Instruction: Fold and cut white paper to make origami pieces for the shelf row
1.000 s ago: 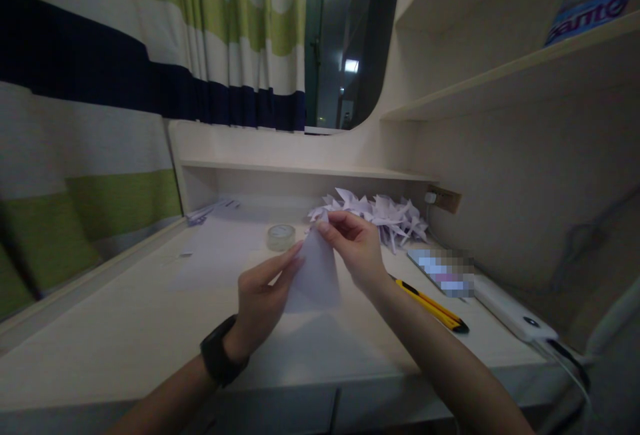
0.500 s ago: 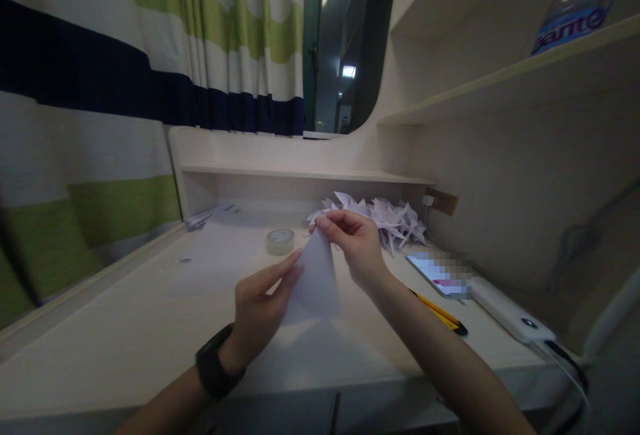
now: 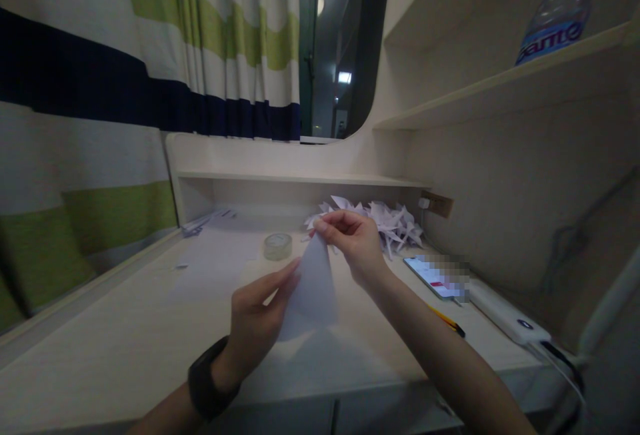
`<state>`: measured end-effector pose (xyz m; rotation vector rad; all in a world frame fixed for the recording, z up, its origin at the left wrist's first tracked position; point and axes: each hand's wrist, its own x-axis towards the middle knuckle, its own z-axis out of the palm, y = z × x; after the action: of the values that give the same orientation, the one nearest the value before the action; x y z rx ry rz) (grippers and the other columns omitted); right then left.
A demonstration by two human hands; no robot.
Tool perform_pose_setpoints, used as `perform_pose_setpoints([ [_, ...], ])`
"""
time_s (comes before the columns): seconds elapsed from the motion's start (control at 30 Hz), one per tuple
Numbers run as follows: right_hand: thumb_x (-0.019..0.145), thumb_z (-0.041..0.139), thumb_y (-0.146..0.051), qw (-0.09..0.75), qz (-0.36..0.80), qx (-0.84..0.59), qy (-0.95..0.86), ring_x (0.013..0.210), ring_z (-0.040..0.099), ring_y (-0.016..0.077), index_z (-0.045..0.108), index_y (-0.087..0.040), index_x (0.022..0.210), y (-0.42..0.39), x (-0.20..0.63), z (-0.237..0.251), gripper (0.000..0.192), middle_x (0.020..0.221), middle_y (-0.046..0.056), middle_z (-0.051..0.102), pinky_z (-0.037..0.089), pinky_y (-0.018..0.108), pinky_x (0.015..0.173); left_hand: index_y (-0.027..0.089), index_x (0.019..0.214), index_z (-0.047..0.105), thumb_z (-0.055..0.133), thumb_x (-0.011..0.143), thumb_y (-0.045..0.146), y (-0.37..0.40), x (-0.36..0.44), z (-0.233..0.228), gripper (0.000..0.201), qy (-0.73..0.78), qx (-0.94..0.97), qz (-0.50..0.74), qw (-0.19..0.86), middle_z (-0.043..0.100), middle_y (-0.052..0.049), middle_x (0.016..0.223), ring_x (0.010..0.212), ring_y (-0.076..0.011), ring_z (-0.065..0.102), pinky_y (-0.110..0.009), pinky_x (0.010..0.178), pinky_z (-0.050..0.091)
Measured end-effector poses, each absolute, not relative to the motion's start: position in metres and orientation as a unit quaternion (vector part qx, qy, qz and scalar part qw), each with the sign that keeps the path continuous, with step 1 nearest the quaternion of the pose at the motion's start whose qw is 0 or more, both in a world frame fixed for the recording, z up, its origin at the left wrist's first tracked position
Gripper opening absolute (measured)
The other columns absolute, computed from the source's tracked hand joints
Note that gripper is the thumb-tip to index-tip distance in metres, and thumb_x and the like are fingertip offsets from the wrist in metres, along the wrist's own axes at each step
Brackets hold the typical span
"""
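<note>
Head view: both hands hold a folded sheet of white paper (image 3: 313, 285) in the air above the pale desk (image 3: 125, 341), roughly at its middle. The right hand (image 3: 353, 241) pinches the paper's upper tip between thumb and forefinger, its fingers closed on the point. The left hand (image 3: 257, 318), with a dark watch (image 3: 205, 388) on its wrist, grips the paper's left edge lower down, thumb in front and fingers behind, closed lightly on the sheet. The paper hangs as a narrow triangle, point up, its lower edge clear of the desk.

Behind the right hand lies a heap of folded white paper pieces (image 3: 390, 221), close to the back wall under a low shelf. A roll of clear tape (image 3: 278, 246) sits on the desk just left of the hands. To the right lie a phone (image 3: 435, 276), a yellow utility knife (image 3: 447, 321) partly hidden by the right forearm, and a white power bank (image 3: 507, 318). A water bottle (image 3: 555, 15) stands on the upper shelf, and a striped curtain (image 3: 100, 88) hangs at the left.
</note>
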<state>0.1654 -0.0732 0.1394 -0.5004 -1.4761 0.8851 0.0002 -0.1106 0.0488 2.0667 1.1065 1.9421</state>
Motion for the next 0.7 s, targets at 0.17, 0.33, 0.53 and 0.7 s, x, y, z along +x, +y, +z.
perform_pose_setpoints([
  [0.17, 0.063, 0.08, -0.044, 0.619, 0.384, -0.224, -0.648, 0.062, 0.064, 0.0151, 0.065, -0.018, 0.071, -0.076, 0.166, 0.142, 0.031, 0.068, 0.004, 0.07, 0.053, 0.03, 0.061, 0.026, 0.108, 0.071, 0.067, 0.082, 0.026, -0.113, 0.001, 0.053, 0.026, 0.383, 0.663, 0.641, 0.05, 0.073, -0.002, 0.101, 0.082, -0.0191, 0.072, -0.03, 0.077, 0.06],
  [0.33, 0.067, 0.077, -0.042, 0.6, 0.357, -0.237, -0.676, 0.062, 0.063, 0.0148, 0.064, -0.017, 0.07, -0.076, 0.162, 0.142, 0.028, 0.068, 0.004, 0.07, 0.052, 0.029, 0.061, 0.024, 0.105, 0.072, 0.072, 0.077, 0.031, -0.112, 0.005, 0.084, 0.029, 0.396, 0.661, 0.629, 0.105, 0.075, -0.002, 0.092, 0.079, -0.02, 0.072, -0.03, 0.073, 0.06],
  [0.53, 0.074, 0.072, -0.033, 0.589, 0.245, -0.274, -0.719, 0.064, 0.062, 0.0145, 0.066, -0.017, 0.072, -0.077, 0.162, 0.138, 0.017, 0.069, 0.003, 0.068, 0.049, 0.026, 0.058, 0.022, 0.085, 0.077, 0.074, 0.074, 0.033, -0.107, 0.009, 0.115, 0.016, 0.364, 0.667, 0.62, 0.195, 0.076, -0.003, 0.083, 0.075, -0.0209, 0.072, -0.026, 0.067, 0.059],
  [0.7, 0.076, 0.069, -0.032, 0.586, 0.191, -0.3, -0.728, 0.064, 0.062, 0.015, 0.067, -0.018, 0.072, -0.082, 0.16, 0.134, 0.015, 0.068, 0.003, 0.068, 0.048, 0.026, 0.057, 0.021, 0.074, 0.077, 0.076, 0.071, 0.03, -0.107, 0.01, 0.114, 0.01, 0.364, 0.678, 0.608, 0.193, 0.075, -0.002, 0.072, 0.065, -0.0205, 0.071, -0.025, 0.058, 0.058],
])
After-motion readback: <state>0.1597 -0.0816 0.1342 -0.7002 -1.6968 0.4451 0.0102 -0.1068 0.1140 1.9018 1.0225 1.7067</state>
